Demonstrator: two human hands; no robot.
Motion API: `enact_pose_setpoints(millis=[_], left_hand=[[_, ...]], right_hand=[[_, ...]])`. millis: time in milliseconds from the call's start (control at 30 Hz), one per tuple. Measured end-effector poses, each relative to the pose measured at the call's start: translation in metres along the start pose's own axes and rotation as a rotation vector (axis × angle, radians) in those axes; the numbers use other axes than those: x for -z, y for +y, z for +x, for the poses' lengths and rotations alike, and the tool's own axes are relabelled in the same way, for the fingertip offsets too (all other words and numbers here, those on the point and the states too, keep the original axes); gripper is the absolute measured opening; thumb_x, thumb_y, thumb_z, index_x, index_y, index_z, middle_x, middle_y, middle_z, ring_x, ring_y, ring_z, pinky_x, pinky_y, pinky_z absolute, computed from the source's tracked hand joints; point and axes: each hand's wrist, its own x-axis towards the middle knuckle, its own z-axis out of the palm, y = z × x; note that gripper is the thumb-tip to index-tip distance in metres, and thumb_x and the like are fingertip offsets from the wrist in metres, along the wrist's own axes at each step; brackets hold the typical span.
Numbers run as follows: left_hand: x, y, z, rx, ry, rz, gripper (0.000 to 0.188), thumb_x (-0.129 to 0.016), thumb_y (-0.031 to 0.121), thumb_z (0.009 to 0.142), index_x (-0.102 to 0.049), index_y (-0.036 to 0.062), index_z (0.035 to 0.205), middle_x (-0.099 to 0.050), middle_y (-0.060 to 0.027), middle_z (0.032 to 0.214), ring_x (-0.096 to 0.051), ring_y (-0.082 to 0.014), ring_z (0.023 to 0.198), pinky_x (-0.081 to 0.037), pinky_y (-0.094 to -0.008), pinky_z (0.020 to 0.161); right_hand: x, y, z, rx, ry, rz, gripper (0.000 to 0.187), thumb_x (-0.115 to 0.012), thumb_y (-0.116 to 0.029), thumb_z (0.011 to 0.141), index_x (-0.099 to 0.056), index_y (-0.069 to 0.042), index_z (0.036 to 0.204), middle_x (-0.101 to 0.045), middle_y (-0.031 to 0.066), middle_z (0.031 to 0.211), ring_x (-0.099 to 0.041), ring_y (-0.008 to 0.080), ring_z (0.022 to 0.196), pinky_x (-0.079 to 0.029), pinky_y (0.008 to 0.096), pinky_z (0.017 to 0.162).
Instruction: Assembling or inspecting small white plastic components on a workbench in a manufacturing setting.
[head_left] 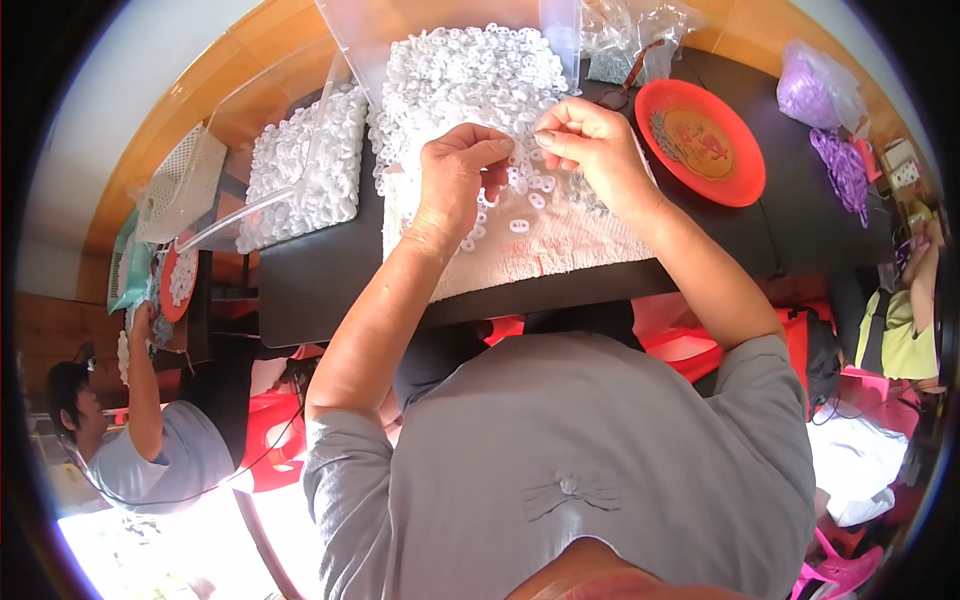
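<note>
My left hand [462, 168] and my right hand [598, 150] are raised close together over a cream cloth [560, 255] on the dark table. The left thumb and index finger pinch near a small white piece, but what they grip is hard to make out. On the right, thumb and forefinger are also pressed together, on something too small to name. Beneath the hands lie loose white oval plastic pieces with two holes [519, 226]. Just beyond them rises a big heap of the same pieces [470, 70], spilling from a clear plastic bin [350, 45].
Left stands a second clear bin of white pieces [305, 165]. A red plate [735, 185] holding small metallic bits lies right, with a clear bag [625, 45] behind it. Purple cord [842, 170] hangs at the right. A co-worker [165, 450] sits left; another person [905, 320] is far right.
</note>
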Motion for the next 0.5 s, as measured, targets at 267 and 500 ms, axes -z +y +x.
enact_pose_setpoints(millis=[267, 500], left_hand=[[0.003, -0.006, -0.004, -0.080, 0.079, 0.141, 0.007, -0.066, 0.006, 0.080, -0.065, -0.0010, 0.082, -0.063, -0.0051, 0.067, -0.051, -0.0075, 0.051, -0.038, -0.0211, 0.043], [0.002, -0.016, -0.003, -0.031, 0.106, -0.075, 0.009, -0.065, 0.005, 0.082, -0.063, -0.0019, 0.086, -0.063, -0.0068, 0.068, -0.051, -0.0084, 0.051, -0.038, -0.0214, 0.043]], right_hand=[[-0.014, 0.009, 0.022, -0.169, 0.010, -0.082, 0.003, -0.062, -0.009, 0.089, -0.062, -0.005, 0.089, -0.063, -0.0007, 0.080, -0.059, 0.0066, 0.072, -0.043, 0.0194, 0.061], [-0.026, 0.013, 0.013, -0.120, 0.055, 0.005, 0.002, -0.060, -0.008, 0.091, -0.060, -0.006, 0.092, -0.063, -0.0009, 0.084, -0.060, 0.0077, 0.074, -0.045, 0.0207, 0.065]])
